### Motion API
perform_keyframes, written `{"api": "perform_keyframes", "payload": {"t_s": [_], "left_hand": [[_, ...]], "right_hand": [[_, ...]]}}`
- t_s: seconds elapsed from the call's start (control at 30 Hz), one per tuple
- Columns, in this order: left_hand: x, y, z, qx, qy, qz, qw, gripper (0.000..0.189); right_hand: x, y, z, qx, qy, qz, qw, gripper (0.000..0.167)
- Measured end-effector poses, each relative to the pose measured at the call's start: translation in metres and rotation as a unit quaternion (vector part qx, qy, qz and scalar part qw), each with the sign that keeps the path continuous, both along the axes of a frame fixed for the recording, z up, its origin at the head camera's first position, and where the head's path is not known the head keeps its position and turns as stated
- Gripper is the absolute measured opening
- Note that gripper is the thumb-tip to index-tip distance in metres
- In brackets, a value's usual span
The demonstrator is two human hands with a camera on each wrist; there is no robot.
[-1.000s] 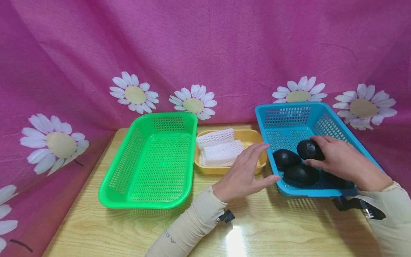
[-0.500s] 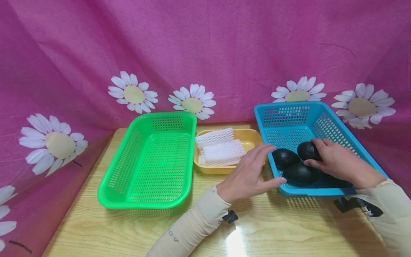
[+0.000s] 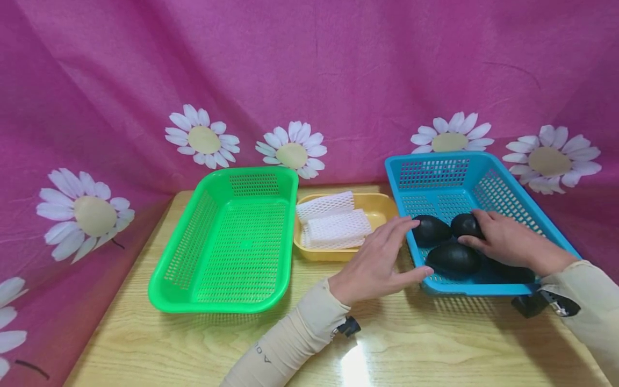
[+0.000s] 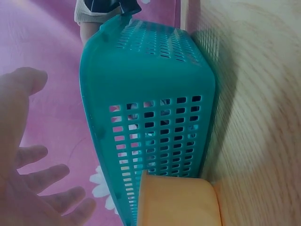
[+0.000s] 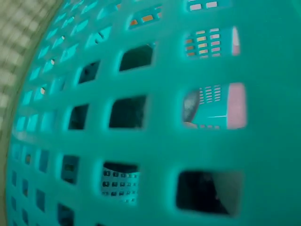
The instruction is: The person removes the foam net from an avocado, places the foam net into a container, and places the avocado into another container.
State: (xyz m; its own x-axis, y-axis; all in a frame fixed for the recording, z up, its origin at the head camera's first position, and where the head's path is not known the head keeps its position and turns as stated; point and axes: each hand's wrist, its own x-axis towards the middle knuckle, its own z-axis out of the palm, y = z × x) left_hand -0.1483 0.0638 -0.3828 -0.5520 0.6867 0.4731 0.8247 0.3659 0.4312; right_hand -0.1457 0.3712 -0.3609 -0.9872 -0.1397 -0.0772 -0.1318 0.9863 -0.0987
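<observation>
In the head view, my right hand [image 3: 515, 242] reaches into the blue basket [image 3: 515, 289] and grips a smooth black avocado [image 3: 465, 226], thumb on the near side and fingers on the far side. Several more lie around it, including a black avocado [image 3: 453, 260] in front and another avocado [image 3: 430, 231] at the left wall. My left hand [image 3: 374, 266] is held beside that wall, fingers extended and spread, fingertips right at the rim. Its fingers and thumb also show apart in the left wrist view. In the right wrist view, basket mesh hides the right hand.
A yellow tray [image 3: 309, 256] stands left of the blue basket, with white foam net sleeves [image 3: 338, 228] in it. Further left is a green basket [image 3: 222, 307]. All stand on a wooden table [image 3: 396, 349] before a pink flowered cloth [image 3: 358, 91].
My left hand has shifted slightly right towards the blue basket. The avocado at the left wall has moved a little towards the back. My right hand now covers more of the avocado it grips.
</observation>
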Motion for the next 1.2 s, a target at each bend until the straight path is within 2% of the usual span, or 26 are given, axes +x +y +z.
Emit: {"api": "perform_keyframes", "payload": {"t_s": [0.33, 0.87, 1.03, 1.2], "left_hand": [[0.001, -0.002, -0.001, 0.001, 0.012, 0.004, 0.9999, 0.082], [0.003, -0.007, -0.001, -0.01, 0.016, 0.009, 0.9998, 0.079], [0.004, -0.009, 0.0, -0.013, 0.011, 0.008, 0.9998, 0.079], [0.004, -0.01, 0.0, -0.014, 0.027, 0.01, 0.9995, 0.078]], "right_hand": [[-0.006, -0.004, -0.002, -0.014, -0.019, 0.011, 0.9997, 0.072], [-0.015, -0.003, -0.003, -0.043, -0.052, 0.02, 0.9975, 0.066], [-0.015, -0.005, -0.007, -0.05, -0.054, 0.043, 0.9964, 0.054], [-0.014, -0.004, -0.009, -0.051, -0.053, 0.056, 0.9957, 0.047]]}}
